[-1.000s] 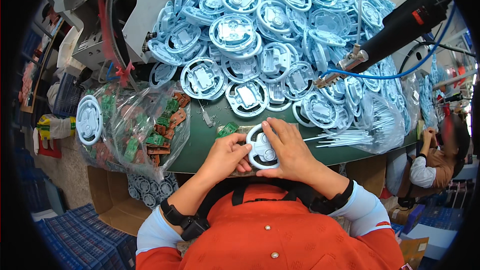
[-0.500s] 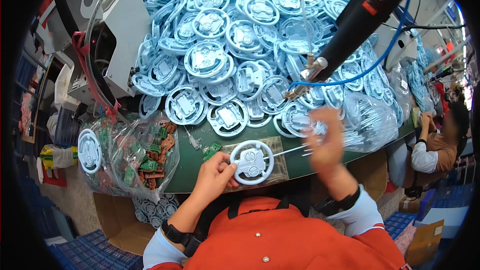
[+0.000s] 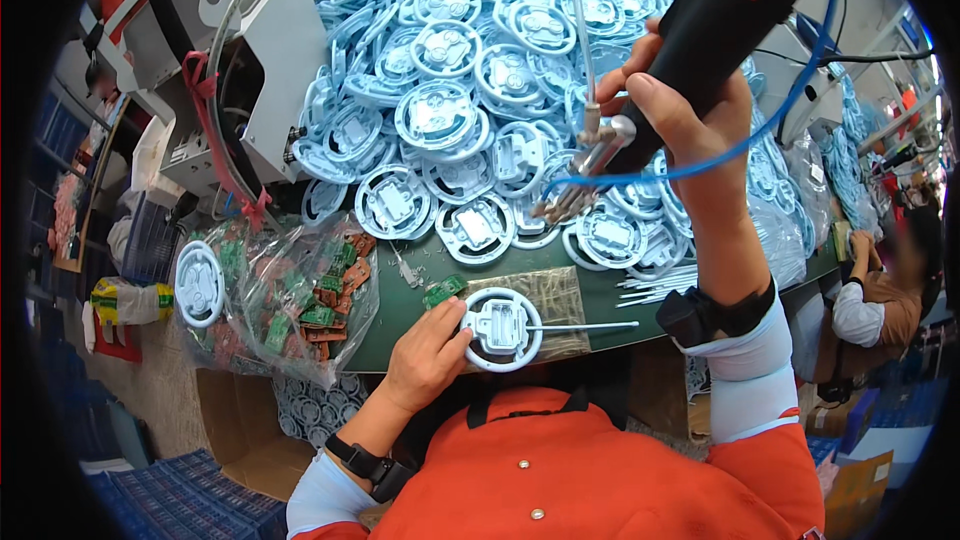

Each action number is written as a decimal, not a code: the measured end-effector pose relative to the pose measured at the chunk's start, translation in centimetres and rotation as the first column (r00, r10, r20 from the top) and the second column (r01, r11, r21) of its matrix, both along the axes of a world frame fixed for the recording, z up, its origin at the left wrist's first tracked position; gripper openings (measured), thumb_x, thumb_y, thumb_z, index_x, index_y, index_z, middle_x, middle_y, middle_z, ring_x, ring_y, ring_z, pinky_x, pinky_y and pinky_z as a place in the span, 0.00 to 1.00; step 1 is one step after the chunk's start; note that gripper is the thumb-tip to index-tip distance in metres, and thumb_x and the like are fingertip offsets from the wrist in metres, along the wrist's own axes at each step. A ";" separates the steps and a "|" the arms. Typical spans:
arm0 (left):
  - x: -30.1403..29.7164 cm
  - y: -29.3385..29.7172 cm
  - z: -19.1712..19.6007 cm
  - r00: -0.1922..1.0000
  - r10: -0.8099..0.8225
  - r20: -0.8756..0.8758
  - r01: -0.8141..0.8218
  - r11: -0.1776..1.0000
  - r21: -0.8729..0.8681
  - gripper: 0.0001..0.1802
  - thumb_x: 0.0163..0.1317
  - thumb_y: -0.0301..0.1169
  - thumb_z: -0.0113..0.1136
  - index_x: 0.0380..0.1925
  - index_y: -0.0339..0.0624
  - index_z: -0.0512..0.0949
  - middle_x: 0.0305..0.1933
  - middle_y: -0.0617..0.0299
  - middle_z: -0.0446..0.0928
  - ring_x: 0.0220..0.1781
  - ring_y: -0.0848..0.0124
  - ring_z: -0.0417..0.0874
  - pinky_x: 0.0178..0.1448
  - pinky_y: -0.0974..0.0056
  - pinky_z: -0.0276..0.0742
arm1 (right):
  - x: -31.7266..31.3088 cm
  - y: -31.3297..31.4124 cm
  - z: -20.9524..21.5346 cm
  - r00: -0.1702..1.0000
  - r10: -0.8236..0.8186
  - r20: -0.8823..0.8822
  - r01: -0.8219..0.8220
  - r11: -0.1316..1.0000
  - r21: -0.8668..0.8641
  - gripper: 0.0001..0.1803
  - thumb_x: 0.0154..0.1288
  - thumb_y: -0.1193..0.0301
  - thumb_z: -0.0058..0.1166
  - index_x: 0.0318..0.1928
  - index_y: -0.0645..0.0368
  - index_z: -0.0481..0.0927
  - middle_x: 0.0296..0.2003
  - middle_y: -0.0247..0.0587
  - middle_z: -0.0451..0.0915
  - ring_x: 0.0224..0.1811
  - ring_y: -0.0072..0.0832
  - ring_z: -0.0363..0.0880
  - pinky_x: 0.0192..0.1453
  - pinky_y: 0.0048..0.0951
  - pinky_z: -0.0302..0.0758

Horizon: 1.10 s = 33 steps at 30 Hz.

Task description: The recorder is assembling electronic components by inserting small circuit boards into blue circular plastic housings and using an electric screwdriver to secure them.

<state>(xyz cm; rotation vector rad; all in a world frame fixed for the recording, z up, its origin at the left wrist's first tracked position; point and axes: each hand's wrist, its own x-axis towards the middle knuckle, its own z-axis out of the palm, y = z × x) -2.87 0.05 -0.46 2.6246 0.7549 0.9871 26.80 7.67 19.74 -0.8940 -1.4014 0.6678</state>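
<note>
My left hand [image 3: 425,360] pinches the left rim of a light-blue toy steering wheel [image 3: 498,332], whose recessed inner side faces up. From its right side a thin pale rod [image 3: 590,327] sticks out. By my left fingertips lies a green circuit board [image 3: 445,290]. Up and to the right, my right hand [image 3: 700,125] is wrapped round a hanging black power screwdriver [image 3: 715,35]. Its metal nose [image 3: 575,195] points down and left, above the near edge of the pile and apart from the held wheel.
A large heap of light-blue wheels [image 3: 440,115] covers the back of the green table [image 3: 400,325]. To the left, a clear bag [image 3: 290,325] holds circuit boards, with a single wheel [image 3: 200,285] on it. Pale rods [image 3: 655,285] lie at the right. A blue hose [image 3: 770,130] loops beside my right arm.
My right hand has left the rod's end and risen to grip the screwdriver. The wheel in my left hand has turned over, from its patterned face to its recessed side.
</note>
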 end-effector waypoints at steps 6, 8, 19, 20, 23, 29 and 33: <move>0.1 -0.8 1.5 0.997 0.017 -0.073 -0.026 0.991 -0.128 0.27 0.48 0.25 0.69 0.51 0.37 0.76 0.63 0.44 0.74 0.66 0.45 0.74 0.69 0.41 0.68 | -4.7 -2.7 -0.3 0.990 0.077 -0.119 -0.074 0.997 0.030 0.31 0.62 0.78 0.59 0.63 0.70 0.63 0.32 0.42 0.76 0.28 0.32 0.82 0.33 0.33 0.81; 0.4 -0.7 1.5 0.994 -0.011 -0.109 -0.013 0.976 -0.219 0.36 0.48 0.34 0.76 0.58 0.38 0.75 0.65 0.47 0.73 0.67 0.47 0.74 0.71 0.40 0.65 | -5.4 -2.7 -1.2 0.990 0.079 -0.120 -0.073 0.996 0.052 0.30 0.62 0.78 0.59 0.63 0.70 0.64 0.32 0.42 0.76 0.28 0.31 0.82 0.33 0.32 0.80; 0.6 -0.4 0.2 0.997 -0.017 -0.076 -0.002 0.971 -0.239 0.39 0.42 0.37 0.81 0.56 0.42 0.77 0.63 0.50 0.76 0.67 0.50 0.74 0.71 0.41 0.64 | -6.3 -1.5 -3.0 0.996 -0.020 -0.086 0.027 0.996 0.083 0.26 0.61 0.84 0.56 0.60 0.69 0.66 0.31 0.40 0.75 0.27 0.28 0.81 0.32 0.32 0.80; 0.7 -0.4 0.2 0.997 -0.016 -0.080 -0.004 0.971 -0.237 0.38 0.42 0.37 0.81 0.56 0.42 0.77 0.63 0.50 0.76 0.67 0.50 0.74 0.70 0.41 0.64 | -6.2 -1.4 -3.2 0.998 -0.042 -0.049 0.045 0.996 0.080 0.26 0.60 0.84 0.56 0.59 0.69 0.67 0.30 0.40 0.75 0.27 0.28 0.80 0.32 0.31 0.80; 0.6 -0.3 0.2 0.997 -0.029 -0.067 0.012 0.971 -0.240 0.37 0.45 0.38 0.80 0.56 0.41 0.76 0.64 0.50 0.75 0.67 0.51 0.73 0.70 0.40 0.64 | -6.7 -1.9 -3.6 0.995 -0.070 -0.072 0.075 0.995 0.068 0.25 0.60 0.83 0.57 0.58 0.68 0.67 0.30 0.39 0.76 0.27 0.26 0.80 0.32 0.30 0.80; 0.9 0.0 0.1 0.997 -0.072 -0.029 0.062 0.965 -0.255 0.42 0.43 0.36 0.81 0.60 0.40 0.72 0.64 0.47 0.73 0.67 0.47 0.73 0.71 0.40 0.63 | -7.6 -1.8 -3.2 1.000 -0.005 0.025 0.002 0.994 0.111 0.26 0.57 0.82 0.61 0.57 0.66 0.69 0.31 0.35 0.78 0.29 0.21 0.79 0.34 0.24 0.76; 1.0 -0.8 -1.2 1.000 0.023 0.021 -0.014 0.942 -0.336 0.50 0.37 0.33 0.84 0.64 0.36 0.69 0.63 0.46 0.73 0.67 0.47 0.74 0.70 0.46 0.66 | -6.9 -2.6 -0.3 0.971 0.020 -0.237 0.000 0.997 0.083 0.23 0.63 0.78 0.56 0.57 0.68 0.68 0.28 0.38 0.77 0.26 0.24 0.80 0.32 0.28 0.79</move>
